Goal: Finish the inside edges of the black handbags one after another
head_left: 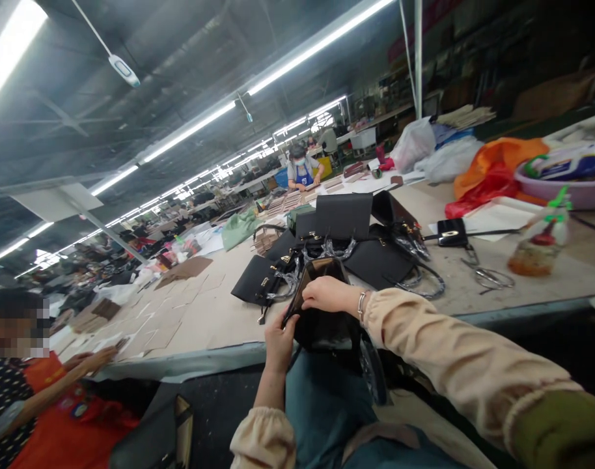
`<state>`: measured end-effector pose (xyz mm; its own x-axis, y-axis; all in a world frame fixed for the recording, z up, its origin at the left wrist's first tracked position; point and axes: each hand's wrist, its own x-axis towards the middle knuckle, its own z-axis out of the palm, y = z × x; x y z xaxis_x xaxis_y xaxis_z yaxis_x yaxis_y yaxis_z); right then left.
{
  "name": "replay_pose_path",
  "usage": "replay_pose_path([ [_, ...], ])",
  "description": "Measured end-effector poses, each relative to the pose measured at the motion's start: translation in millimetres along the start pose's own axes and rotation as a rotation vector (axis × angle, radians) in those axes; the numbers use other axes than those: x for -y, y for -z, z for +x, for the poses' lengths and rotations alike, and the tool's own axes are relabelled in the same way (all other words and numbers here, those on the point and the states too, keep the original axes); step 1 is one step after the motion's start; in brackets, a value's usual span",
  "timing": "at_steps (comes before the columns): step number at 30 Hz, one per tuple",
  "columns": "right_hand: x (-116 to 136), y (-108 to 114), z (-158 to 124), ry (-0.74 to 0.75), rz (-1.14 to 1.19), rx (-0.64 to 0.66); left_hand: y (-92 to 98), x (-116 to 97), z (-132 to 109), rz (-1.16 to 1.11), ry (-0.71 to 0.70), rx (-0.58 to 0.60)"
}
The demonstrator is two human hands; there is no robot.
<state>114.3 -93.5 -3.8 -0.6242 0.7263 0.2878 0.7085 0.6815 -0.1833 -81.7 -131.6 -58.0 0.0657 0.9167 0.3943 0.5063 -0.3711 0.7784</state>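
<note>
An open black handbag rests on the person's lap against the table edge, its brown lining showing. My left hand grips the bag's left rim, thumb and fingers pressed on it. Bent over the opening, my right hand has its fingers closed at the inner left side of the rim; anything pinched there is too small to name. Just beyond lie several black handbags in a pile, some with handles wrapped in clear plastic.
Scissors, a small black case and a spray bottle lie to the right on the table. A co-worker in orange sits at left; another person works at the far side.
</note>
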Motion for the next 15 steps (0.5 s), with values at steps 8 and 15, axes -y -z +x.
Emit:
replay_pose_path([
  [8, -13, -2, -12, 0.07, 0.029, 0.037, 5.4, -4, 2, 0.038, 0.071, 0.144],
  [15, -34, -3, -4, 0.108, -0.073, 0.069, 10.7, 21, 52, -0.05, 0.063, 0.278],
])
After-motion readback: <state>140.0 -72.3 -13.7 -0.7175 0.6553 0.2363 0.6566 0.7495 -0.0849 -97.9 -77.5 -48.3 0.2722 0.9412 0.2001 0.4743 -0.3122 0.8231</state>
